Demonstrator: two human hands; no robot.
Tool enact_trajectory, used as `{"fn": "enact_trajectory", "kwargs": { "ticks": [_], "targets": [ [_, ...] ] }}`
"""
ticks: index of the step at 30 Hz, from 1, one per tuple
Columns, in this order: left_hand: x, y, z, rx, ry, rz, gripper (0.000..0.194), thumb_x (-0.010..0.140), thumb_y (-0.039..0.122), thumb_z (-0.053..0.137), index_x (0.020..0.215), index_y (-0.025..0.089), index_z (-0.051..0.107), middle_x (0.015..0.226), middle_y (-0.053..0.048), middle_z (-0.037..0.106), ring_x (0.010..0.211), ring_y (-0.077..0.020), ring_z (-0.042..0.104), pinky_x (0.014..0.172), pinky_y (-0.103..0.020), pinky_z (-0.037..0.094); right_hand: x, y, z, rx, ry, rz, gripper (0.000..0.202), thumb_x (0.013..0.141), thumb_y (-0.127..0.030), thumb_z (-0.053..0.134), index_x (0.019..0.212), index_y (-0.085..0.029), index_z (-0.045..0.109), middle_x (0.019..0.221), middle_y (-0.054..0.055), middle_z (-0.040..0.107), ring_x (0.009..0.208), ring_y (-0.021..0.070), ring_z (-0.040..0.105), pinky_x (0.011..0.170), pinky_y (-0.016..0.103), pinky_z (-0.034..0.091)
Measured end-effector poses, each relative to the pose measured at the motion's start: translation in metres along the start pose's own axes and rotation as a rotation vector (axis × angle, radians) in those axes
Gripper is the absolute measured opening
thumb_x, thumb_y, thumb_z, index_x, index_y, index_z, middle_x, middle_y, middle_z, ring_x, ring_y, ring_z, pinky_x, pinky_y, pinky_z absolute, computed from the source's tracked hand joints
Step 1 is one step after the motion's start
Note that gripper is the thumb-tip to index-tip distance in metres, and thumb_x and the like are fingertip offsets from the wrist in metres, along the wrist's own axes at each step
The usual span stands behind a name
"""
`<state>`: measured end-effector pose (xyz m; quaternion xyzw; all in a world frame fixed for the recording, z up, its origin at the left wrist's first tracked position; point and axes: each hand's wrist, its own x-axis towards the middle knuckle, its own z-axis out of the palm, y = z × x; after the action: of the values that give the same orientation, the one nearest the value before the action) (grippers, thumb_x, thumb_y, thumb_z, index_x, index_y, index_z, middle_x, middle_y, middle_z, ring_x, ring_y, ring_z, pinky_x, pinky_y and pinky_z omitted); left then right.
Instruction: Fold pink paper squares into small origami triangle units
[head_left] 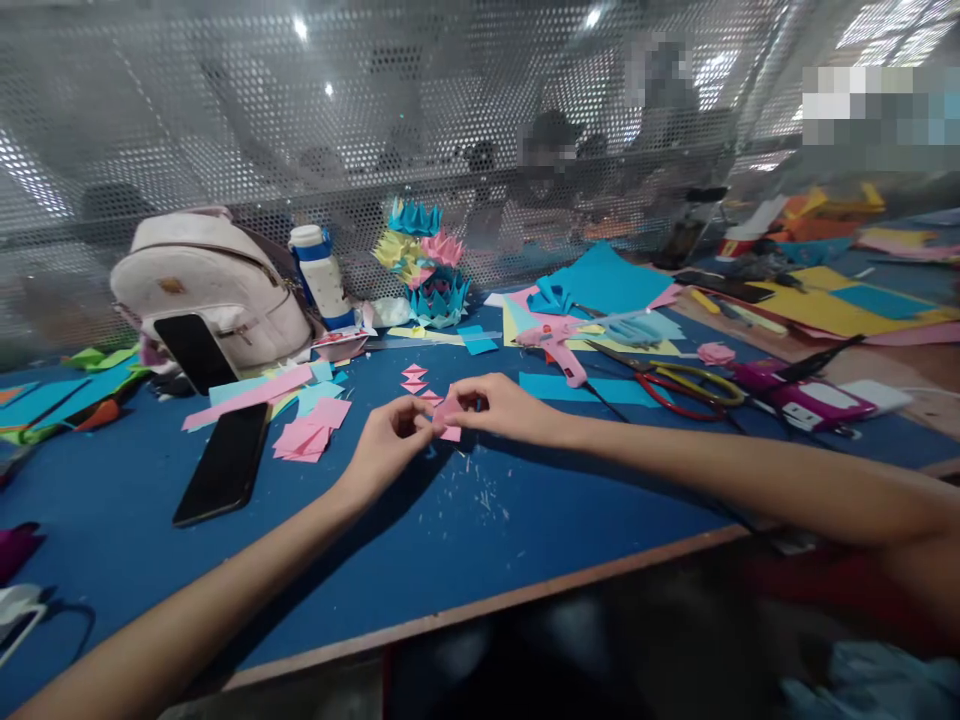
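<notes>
A small piece of pink paper is pinched between both hands above the middle of the blue table. My left hand grips its left side with thumb and forefinger. On the right side, my right hand holds it the same way. Just behind the hands, small folded pink pieces lie in a short column. Loose pink paper squares are to the left of my left hand. White scraps are scattered on the table in front of the hands.
A black phone, white backpack and bottle stand or lie left. Behind is a paper flower stack. Rightward are a pink glue gun, scissors and a purple case. The table's front edge is near.
</notes>
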<state>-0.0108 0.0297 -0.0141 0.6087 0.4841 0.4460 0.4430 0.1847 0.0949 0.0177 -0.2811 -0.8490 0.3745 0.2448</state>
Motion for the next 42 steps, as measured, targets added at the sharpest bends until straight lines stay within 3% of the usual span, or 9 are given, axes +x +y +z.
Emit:
{"fn": "enact_trajectory", "kwargs": {
  "ticks": [7,14,18,20,24,28,30,36,42],
  "targets": [
    [0.001,-0.01,-0.005,0.002,-0.048,-0.103,0.029,0.098,0.034,0.061,0.118,0.014,0.06,0.111,-0.008,0.064,0.091,-0.0186,0.066,0.079,-0.036,0.058,0.008,0.013,0.01,0.076,0.029,0.027,0.023,0.081,-0.036,0.069,0.088,-0.014,0.068,0.08,0.004,0.067,0.072,0.0131,0.057,0.066,0.027,0.044],
    [-0.003,-0.006,-0.005,0.13,-0.073,-0.059,0.025,0.101,0.035,0.057,0.11,0.012,0.06,0.093,-0.005,0.068,0.075,-0.0149,0.068,0.068,-0.03,0.059,0.008,0.018,0.009,0.143,0.011,0.053,0.023,0.082,-0.034,0.067,0.092,-0.013,0.068,0.088,0.006,0.071,0.08,0.0149,0.063,0.075,0.029,0.049],
    [-0.008,0.003,-0.008,0.288,-0.11,0.046,0.016,0.101,0.029,0.051,0.097,0.014,0.055,0.069,-0.003,0.068,0.055,-0.0136,0.067,0.055,-0.024,0.055,0.001,0.016,0.003,0.148,-0.085,0.079,0.023,0.08,-0.034,0.07,0.089,-0.013,0.069,0.078,0.004,0.069,0.071,0.0139,0.062,0.068,0.027,0.047],
    [-0.011,0.007,-0.009,0.387,-0.098,0.134,0.013,0.1,0.028,0.05,0.099,0.016,0.054,0.07,-0.003,0.069,0.054,-0.0138,0.065,0.055,-0.025,0.054,-0.004,0.017,0.0,0.124,-0.133,0.096,0.02,0.081,-0.032,0.069,0.086,-0.013,0.069,0.074,0.003,0.068,0.068,0.0128,0.061,0.065,0.026,0.045],
    [-0.022,0.01,-0.006,0.592,-0.11,0.389,0.019,0.098,0.026,0.048,0.102,0.016,0.064,0.105,-0.012,0.071,0.097,-0.0239,0.067,0.086,-0.042,0.055,-0.011,0.023,-0.008,0.074,-0.194,0.107,0.017,0.085,-0.03,0.066,0.088,-0.013,0.07,0.075,0.002,0.068,0.068,0.0119,0.061,0.065,0.025,0.044],
    [-0.037,0.004,0.009,0.725,-0.246,0.561,0.03,0.101,0.03,0.05,0.123,0.014,0.063,0.124,-0.014,0.068,0.113,-0.0283,0.064,0.098,-0.048,0.052,-0.014,0.027,-0.012,0.0,-0.215,0.131,0.014,0.086,-0.026,0.065,0.092,-0.015,0.071,0.077,0.001,0.068,0.069,0.012,0.06,0.063,0.024,0.043],
    [-0.043,-0.001,0.015,0.984,-0.303,0.684,0.042,0.104,0.033,0.045,0.135,0.006,0.054,0.132,-0.018,0.063,0.12,-0.0308,0.06,0.1,-0.048,0.051,-0.014,0.028,-0.013,-0.054,-0.221,0.125,0.013,0.086,-0.022,0.063,0.094,-0.017,0.071,0.081,0.001,0.07,0.071,0.0123,0.061,0.063,0.024,0.043],
    [-0.04,-0.001,0.021,1.195,-0.322,0.701,0.054,0.108,0.042,0.027,0.142,0.006,0.048,0.138,-0.015,0.059,0.122,-0.0273,0.058,0.101,-0.044,0.048,-0.016,0.036,-0.011,-0.232,-0.132,-0.028,0.011,0.084,-0.013,0.064,0.09,-0.021,0.07,0.09,0.0,0.07,0.089,0.0162,0.06,0.072,0.026,0.042],
    [-0.034,-0.001,0.022,1.212,-0.248,0.757,0.051,0.108,0.037,0.024,0.132,0.01,0.06,0.131,-0.009,0.066,0.117,-0.0231,0.061,0.101,-0.037,0.046,-0.014,0.051,-0.009,-0.169,-0.106,-0.11,0.003,0.089,-0.019,0.067,0.088,-0.021,0.07,0.089,0.0,0.07,0.084,0.0137,0.062,0.075,0.025,0.044]
  ]
}}
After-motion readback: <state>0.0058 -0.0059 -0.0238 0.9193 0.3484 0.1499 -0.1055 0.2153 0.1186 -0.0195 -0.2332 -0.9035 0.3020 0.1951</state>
